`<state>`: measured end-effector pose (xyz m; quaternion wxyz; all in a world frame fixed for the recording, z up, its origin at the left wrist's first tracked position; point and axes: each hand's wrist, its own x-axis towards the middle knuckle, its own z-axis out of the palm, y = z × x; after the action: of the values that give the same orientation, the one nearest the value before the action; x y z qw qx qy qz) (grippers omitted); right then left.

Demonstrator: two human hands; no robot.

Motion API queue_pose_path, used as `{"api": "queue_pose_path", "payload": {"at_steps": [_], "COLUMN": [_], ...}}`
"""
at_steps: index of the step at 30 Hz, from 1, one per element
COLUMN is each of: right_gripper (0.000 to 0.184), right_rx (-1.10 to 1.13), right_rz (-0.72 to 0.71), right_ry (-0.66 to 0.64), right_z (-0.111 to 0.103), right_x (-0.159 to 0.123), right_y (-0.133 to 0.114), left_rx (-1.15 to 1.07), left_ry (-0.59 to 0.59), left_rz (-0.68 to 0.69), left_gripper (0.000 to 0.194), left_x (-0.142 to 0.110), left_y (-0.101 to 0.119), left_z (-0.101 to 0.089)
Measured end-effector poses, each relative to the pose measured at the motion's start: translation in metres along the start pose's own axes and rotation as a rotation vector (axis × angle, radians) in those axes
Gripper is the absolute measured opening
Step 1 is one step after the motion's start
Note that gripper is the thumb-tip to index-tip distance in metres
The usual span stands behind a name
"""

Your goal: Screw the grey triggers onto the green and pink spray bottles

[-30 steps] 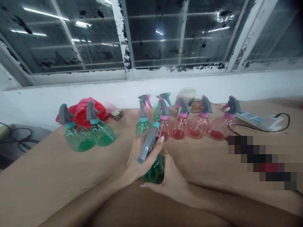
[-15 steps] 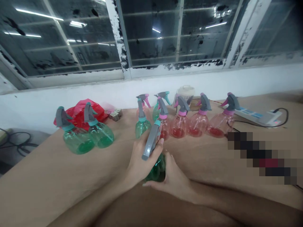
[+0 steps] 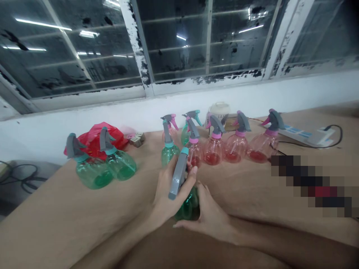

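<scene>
A green spray bottle [image 3: 188, 210] with a grey trigger head and teal collar is between my hands, low in front of me. My left hand [image 3: 166, 191] is closed around its neck, just under the head. Against the lower body, my right hand [image 3: 214, 216] wraps the right side, with its thumb reaching across the near side. Fingers cover part of the bottle. Just beyond stand another green spray bottle [image 3: 169, 150] and a pink spray bottle [image 3: 195, 151], both partly hidden by my left hand.
Two green spray bottles [image 3: 94, 175] stand left, before a red plastic bag [image 3: 97, 134]. More pink spray bottles [image 3: 213, 151] line the right, with a lidded jar [image 3: 219, 109] behind. Farther right lie a power strip [image 3: 311, 135] and a pixelated dark area [image 3: 311, 186]. Windows face the table.
The view has shifted slightly. The held bottle and both hands sit a little lower and farther right in the picture, with the same hold. The standing bottles keep their places.
</scene>
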<state>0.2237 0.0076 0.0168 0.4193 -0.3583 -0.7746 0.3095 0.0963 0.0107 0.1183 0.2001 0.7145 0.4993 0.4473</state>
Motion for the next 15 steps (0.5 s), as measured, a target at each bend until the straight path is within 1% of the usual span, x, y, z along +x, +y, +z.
{"api": "queue_pose_path", "payload": {"at_steps": [2, 4, 7, 10, 15], "right_gripper": [0.088, 0.091, 0.088, 0.085, 0.085], "right_rx": [0.017, 0.026, 0.012, -0.007, -0.001], "right_rz": [-0.038, -0.056, -0.014, 0.014, 0.009], "right_ry": [0.009, 0.015, 0.019, 0.015, 0.034], "right_z": [-0.001, -0.001, -0.001, 0.000, 0.000], "right_x": [0.000, 0.000, 0.000, 0.000, 0.001], "right_y": [-0.002, -0.003, -0.003, -0.002, -0.001], "left_rx": [0.008, 0.004, -0.021, -0.053, -0.085], "left_ry": [-0.020, -0.019, -0.019, -0.027, -0.036], "left_rz": [-0.026, -0.013, 0.025, 0.020, -0.020], "left_gripper": [0.021, 0.021, 0.015, 0.020, 0.026], "left_x": [0.000, 0.001, 0.003, 0.003, 0.002], "left_y": [0.001, 0.000, -0.003, -0.007, -0.011], "left_z": [-0.001, -0.001, 0.001, 0.002, 0.003]}}
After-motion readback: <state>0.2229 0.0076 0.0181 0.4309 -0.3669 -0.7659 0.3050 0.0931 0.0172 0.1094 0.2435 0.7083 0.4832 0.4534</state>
